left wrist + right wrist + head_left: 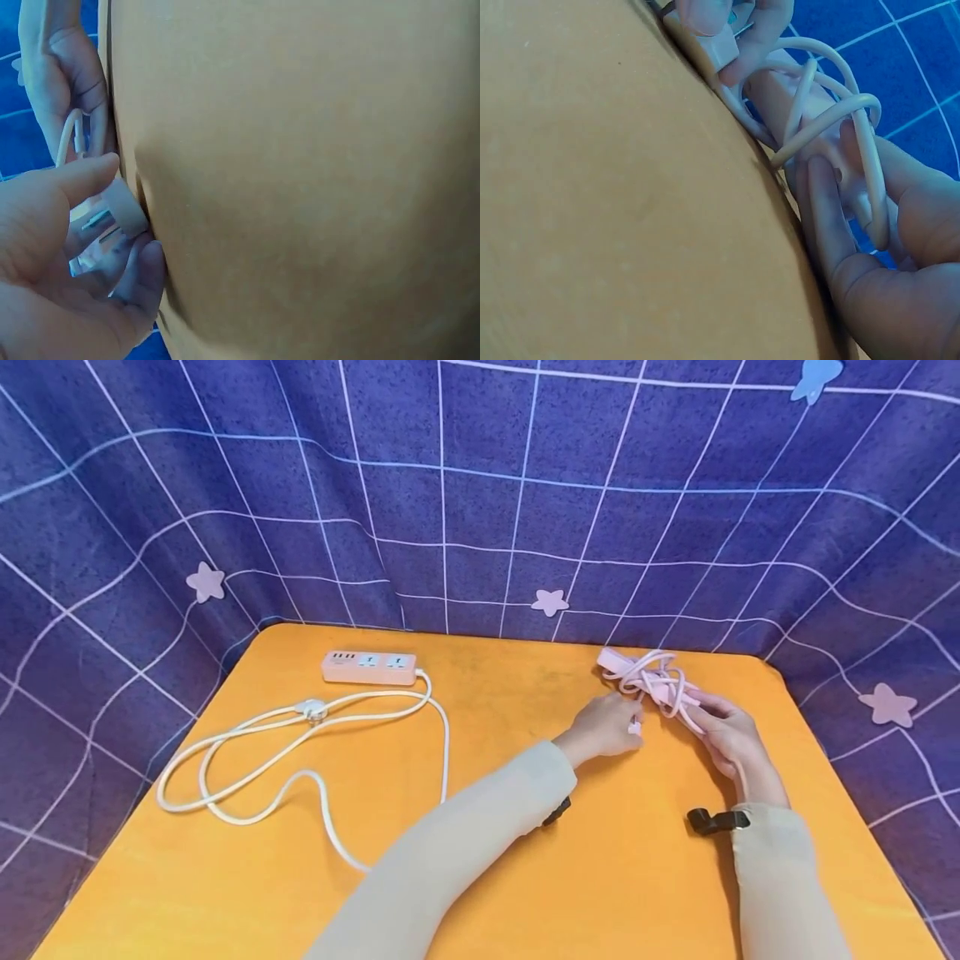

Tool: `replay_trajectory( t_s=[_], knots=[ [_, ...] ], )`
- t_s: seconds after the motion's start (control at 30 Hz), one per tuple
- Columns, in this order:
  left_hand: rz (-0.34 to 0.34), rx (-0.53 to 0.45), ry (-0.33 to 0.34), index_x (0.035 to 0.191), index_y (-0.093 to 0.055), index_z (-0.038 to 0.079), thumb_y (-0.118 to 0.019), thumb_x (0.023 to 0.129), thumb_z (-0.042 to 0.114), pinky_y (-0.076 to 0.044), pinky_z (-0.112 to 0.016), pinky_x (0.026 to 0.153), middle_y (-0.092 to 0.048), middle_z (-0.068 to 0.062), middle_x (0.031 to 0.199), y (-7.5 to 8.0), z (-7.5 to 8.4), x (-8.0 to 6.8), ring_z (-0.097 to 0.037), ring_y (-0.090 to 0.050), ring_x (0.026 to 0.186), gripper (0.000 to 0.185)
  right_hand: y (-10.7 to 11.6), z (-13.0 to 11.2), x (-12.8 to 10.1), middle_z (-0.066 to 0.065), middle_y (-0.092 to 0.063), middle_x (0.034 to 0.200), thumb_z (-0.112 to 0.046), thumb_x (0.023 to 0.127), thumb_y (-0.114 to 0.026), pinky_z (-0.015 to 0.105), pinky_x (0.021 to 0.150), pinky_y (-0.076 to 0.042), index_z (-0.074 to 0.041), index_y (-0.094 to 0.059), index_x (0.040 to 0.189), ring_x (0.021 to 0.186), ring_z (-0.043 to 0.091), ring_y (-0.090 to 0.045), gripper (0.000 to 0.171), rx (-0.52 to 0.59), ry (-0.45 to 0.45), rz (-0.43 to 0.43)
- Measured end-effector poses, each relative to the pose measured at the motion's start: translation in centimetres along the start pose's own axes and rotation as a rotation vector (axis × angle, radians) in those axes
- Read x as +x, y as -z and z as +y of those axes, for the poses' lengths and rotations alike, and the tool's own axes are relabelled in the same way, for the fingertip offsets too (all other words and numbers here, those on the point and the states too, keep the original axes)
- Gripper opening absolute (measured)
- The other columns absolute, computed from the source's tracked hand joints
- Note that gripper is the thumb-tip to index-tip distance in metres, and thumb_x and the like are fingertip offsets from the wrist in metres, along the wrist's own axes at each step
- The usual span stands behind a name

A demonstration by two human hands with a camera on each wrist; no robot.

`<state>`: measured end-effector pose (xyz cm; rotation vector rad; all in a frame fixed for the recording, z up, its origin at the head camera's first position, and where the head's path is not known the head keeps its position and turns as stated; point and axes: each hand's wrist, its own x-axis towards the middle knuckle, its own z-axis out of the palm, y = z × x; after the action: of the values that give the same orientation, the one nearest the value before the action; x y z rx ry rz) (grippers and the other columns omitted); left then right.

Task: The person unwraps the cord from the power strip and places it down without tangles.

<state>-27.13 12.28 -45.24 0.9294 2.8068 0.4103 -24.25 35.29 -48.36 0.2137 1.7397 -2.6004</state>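
At the back right of the table, my right hand (735, 739) grips one end of a pink power strip (613, 661). Its cord (870, 161) is wound round it in loose, crossing loops. My left hand (603, 727) is just left of the strip and pinches the cord's plug (126, 208) between thumb and fingers. Metal pins show on the plug in the left wrist view. The right wrist view has the right thumb and fingers on either side of the strip's end, close over the tabletop.
A second pink power strip (368, 667) lies at the back left of the orange table (510, 693). Its white cord (262, 768) spreads in wide loops, with the plug (311, 709) lying on them. Behind hangs a blue checked curtain (480, 510) with stars.
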Motion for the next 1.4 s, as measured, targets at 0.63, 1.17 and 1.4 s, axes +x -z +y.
replay_trajectory(
  t_s=[0.63, 1.17, 1.4],
  knots=[
    [0.221, -0.304, -0.004, 0.109, -0.071, 0.022, -0.076, 0.096, 0.032, -0.048, -0.026, 0.091, -0.065, 0.007, 0.108, 3.4, -3.4, -4.3, -0.01, -0.058, 0.104, 0.017, -3.9, -1.2, 0.0, 0.0, -0.072, 0.104, 0.017, 0.094, -0.067, 0.021, 0.079, -0.061, -0.007, -0.079, 0.093, 0.087, 0.011, -0.074, 0.026, 0.01, 0.187, -0.014],
    [0.504, -0.491, -0.012, 0.109, -0.07, 0.023, -0.078, 0.094, 0.026, -0.049, -0.034, 0.087, -0.066, 0.006, 0.103, 7.5, -7.7, -12.6, -0.012, -0.059, 0.097, 0.017, -14.9, -3.7, -0.5, 0.005, -0.073, 0.093, 0.026, 0.091, -0.055, 0.019, 0.07, -0.06, -0.005, -0.075, 0.087, 0.081, 0.013, -0.072, 0.038, 0.121, 0.358, -0.187],
    [0.474, -0.507, 0.017, 0.115, -0.065, 0.019, -0.075, 0.09, 0.017, -0.05, -0.036, 0.093, -0.068, 0.002, 0.111, 7.2, -10.3, -14.1, -0.015, -0.061, 0.103, 0.027, -16.1, -2.3, -0.7, 0.004, -0.066, 0.102, 0.026, 0.087, -0.054, 0.019, 0.065, -0.059, -0.007, -0.074, 0.087, 0.086, 0.013, -0.068, 0.039, 0.108, 0.365, -0.278]
  ],
)
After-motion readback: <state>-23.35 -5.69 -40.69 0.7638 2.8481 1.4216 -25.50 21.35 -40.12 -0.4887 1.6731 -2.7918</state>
